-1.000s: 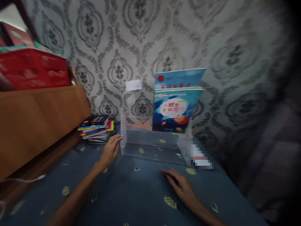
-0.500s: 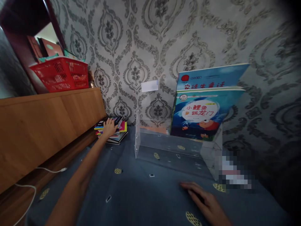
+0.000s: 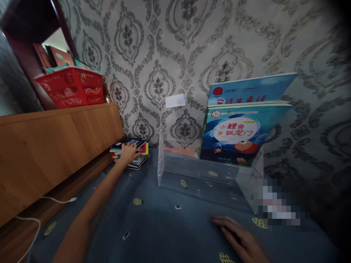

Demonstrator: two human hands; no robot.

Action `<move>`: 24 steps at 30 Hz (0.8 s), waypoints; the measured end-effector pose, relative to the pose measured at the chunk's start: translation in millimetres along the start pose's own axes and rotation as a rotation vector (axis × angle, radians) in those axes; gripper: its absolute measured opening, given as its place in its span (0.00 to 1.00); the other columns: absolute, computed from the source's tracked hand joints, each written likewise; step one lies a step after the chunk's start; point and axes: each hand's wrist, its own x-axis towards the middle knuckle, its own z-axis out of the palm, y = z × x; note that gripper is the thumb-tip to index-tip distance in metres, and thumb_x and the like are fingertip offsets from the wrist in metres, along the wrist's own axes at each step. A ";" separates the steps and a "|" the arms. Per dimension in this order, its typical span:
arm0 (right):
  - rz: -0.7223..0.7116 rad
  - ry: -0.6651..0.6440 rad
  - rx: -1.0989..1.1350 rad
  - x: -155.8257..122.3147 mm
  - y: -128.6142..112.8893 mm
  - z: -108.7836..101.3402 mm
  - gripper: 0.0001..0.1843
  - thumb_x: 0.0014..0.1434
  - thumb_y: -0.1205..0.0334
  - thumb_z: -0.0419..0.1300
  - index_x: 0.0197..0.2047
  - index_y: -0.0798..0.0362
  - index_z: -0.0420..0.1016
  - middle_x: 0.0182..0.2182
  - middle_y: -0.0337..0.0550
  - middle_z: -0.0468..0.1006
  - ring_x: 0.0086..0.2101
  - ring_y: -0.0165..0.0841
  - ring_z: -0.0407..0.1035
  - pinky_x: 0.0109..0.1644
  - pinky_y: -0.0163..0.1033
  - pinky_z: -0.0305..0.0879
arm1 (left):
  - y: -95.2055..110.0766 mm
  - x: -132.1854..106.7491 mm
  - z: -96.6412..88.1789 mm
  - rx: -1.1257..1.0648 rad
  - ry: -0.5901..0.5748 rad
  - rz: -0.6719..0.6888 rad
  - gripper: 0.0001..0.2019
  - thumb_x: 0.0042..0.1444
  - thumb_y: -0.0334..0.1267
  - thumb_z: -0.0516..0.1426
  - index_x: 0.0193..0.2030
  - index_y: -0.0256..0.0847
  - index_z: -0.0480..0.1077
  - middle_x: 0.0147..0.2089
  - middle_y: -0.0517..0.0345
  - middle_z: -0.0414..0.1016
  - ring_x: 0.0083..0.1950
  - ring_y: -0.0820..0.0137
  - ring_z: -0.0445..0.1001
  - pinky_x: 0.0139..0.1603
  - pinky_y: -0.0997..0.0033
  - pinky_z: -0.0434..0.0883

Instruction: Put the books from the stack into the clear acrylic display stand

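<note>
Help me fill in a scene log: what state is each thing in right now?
left hand, laid on the book stack, fingers outstretched.
book stack, lying flat on the blue cover.
right hand, flat on the blue cover, holding nothing.
clear stand, upright by the wall.
picture books, closed, upright in the stand's back.
red basket, on the wooden ledge, holding books.
white cable, plug end lying free.

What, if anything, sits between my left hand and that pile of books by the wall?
Nothing visible. The left hand lies on top of the pile of books, fingers touching the top cover. The clear rack stands apart, to the right.
</note>
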 end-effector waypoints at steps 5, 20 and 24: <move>-0.022 -0.013 -0.031 -0.6 4.9 2.8 0.25 0.63 0.40 0.53 0.42 0.46 0.86 0.46 0.52 0.84 0.48 0.49 0.78 0.54 0.53 0.75 | -6.2 -8.3 2.0 0.051 0.026 -0.005 0.20 0.67 0.50 0.51 0.55 0.36 0.69 0.58 0.34 0.71 0.62 0.48 0.67 0.59 0.48 0.65; -0.102 -0.009 -0.021 0.5 -6.7 2.9 0.21 0.66 0.48 0.51 0.41 0.47 0.83 0.44 0.53 0.84 0.46 0.47 0.79 0.51 0.53 0.77 | -34.5 -86.9 15.5 -0.009 0.093 0.142 0.22 0.63 0.28 0.48 0.63 0.32 0.65 0.66 0.37 0.68 0.69 0.53 0.64 0.68 0.52 0.63; -0.102 -0.013 -0.028 0.3 -10.5 3.9 0.19 0.65 0.51 0.51 0.41 0.49 0.82 0.44 0.54 0.84 0.46 0.47 0.79 0.50 0.54 0.77 | -34.4 -136.3 24.5 -0.068 0.086 0.172 0.24 0.63 0.28 0.47 0.66 0.33 0.63 0.68 0.38 0.65 0.72 0.53 0.60 0.71 0.48 0.60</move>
